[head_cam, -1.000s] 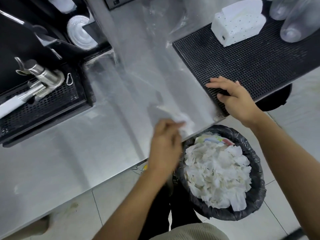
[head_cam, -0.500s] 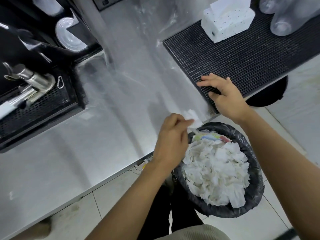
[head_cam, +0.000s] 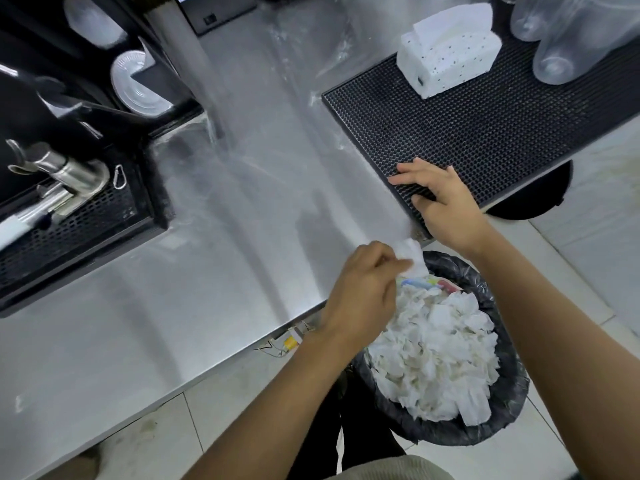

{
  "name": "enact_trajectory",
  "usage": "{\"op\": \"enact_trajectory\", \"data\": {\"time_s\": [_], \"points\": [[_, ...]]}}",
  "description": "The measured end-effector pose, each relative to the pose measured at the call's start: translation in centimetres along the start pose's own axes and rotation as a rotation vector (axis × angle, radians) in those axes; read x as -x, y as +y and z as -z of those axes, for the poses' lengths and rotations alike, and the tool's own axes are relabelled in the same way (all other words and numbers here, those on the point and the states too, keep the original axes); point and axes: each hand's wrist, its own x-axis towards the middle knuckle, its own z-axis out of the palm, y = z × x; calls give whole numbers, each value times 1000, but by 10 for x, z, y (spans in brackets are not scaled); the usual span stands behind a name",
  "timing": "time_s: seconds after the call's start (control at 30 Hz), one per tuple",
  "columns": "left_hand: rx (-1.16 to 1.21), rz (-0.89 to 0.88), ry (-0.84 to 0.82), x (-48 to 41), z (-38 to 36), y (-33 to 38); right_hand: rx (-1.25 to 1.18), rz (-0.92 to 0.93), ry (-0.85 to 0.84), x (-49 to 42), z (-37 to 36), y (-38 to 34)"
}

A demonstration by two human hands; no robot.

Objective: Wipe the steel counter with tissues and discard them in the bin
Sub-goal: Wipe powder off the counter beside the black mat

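Tissue held above the bin

Left hand (head_cam: 360, 292) pinches a crumpled tissue (head_cam: 516, 258) over the bin (head_cam: 512, 403) rim; right hand (head_cam: 443, 202), fingers spread, rests on the table (head_cam: 138, 323) mat (head_cam: 485, 126).

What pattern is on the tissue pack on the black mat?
The tissue pack is white with small dark dots; the head view shows it.

**Where things sit at your counter**

On your steel counter (head_cam: 214, 271), the bar mat (head_cam: 485, 133) lies right and the perforated drip tray (head_cam: 86, 223) far left. The tissue pack (head_cam: 450, 60) sits on the mat, with plastic cups (head_cam: 561, 46) to its right. The bin (head_cam: 512, 403) stands on the floor before the counter's edge, under the tissue (head_cam: 514, 254) in your left hand (head_cam: 360, 292).
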Motion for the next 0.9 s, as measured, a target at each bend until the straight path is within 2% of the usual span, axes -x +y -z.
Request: {"op": "enact_trajectory", "data": {"time_s": [0.03, 0.2, 0.27, 0.37, 0.43, 0.5, 0.6, 0.7, 0.77, 0.9], "points": [[28, 1, -15, -4, 2, -1, -1, 1, 0, 0, 0, 0], [-4, 221, 167, -43, 19, -31, -8, -7, -2, -1, 0, 0], [-35, 155, 135, -43, 14, -27, -2, -3, -2, -1, -1, 0], [3, -71, -50, -27, 7, -14, 9, 2, 0, -2, 0, 2], [70, -114, -106, -27, 15, -22, 9, 2, 1, -2, 0, 2], [102, 22, 46, -46, 37, -41, 5, -1, 1, -1, -1, 2], [-31, 332, 382, -84, 82, -102, 22, 2, 5, -1, -2, 2], [-122, 572, 440, -108, 110, -145, 15, -2, 17, -2, -2, 0], [-129, 509, 394, -114, 98, -140, 5, -4, 15, -1, -2, 0], [-73, 191, 212, -98, 49, -80, -33, -13, 1, 0, 1, -1]]}}
